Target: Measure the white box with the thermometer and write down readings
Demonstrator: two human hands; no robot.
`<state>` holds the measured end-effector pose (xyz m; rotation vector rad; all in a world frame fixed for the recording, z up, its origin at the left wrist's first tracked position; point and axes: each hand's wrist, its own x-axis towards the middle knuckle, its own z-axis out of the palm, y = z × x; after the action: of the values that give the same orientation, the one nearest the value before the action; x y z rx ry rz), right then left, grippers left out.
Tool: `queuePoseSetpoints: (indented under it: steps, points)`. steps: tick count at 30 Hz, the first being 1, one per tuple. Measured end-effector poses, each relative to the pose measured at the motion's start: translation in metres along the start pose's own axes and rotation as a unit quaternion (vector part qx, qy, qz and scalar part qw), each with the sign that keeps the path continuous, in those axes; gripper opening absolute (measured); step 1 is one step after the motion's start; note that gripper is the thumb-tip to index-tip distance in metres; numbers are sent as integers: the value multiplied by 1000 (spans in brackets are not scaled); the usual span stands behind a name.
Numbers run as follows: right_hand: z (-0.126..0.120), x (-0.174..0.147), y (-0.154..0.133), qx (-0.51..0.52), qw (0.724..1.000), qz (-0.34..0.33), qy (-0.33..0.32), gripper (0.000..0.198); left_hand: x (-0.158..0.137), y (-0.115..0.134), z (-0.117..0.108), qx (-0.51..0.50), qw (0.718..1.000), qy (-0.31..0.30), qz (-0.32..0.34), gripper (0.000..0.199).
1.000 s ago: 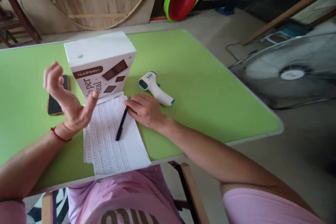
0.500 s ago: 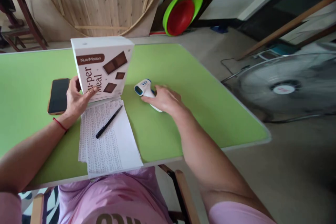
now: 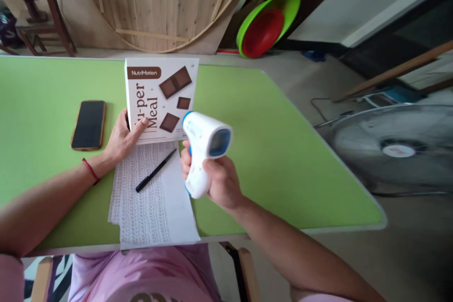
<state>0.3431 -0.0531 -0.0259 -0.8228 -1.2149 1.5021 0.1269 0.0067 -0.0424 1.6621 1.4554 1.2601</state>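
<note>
My left hand (image 3: 122, 139) grips the lower left corner of a white NutriMotion box (image 3: 166, 89) printed with chocolate pieces, thumb across its front. The box stands upright, its printed face towards me. In my right hand (image 3: 222, 181) is a white and blue infrared thermometer (image 3: 208, 137), raised above the table. My fingers wrap its handle, and its dark screen faces me while its nose points at the box. Below the box lie handwritten sheets of paper (image 3: 152, 217) with a black pen (image 3: 155, 170) across them.
A phone (image 3: 88, 125) lies left of my left hand on the green table (image 3: 283, 179). Beyond the table's right edge stands a large fan (image 3: 396, 148). Green and red basins (image 3: 264, 33) lean at the back, near a round wooden panel (image 3: 163, 0).
My right hand has taken up the thermometer from the table and brought it towards me, aimed at the box. My left hand has turned the box more squarely to face me.
</note>
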Motion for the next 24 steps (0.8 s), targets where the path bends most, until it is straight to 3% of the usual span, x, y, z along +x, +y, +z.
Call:
queuePoseSetpoints:
  steps: [5,11,24]
  points:
    - [4,4,16,21,997,64,-38,41,-2,3,-3,-28,998,-46,38,52]
    - [0,8,25,28,997,64,-19,41,1,2,-6,-73,993,-87,32,51]
    - [1,9,22,-12,998,58,-31,42,2,5,-6,-77,992,-90,34,51]
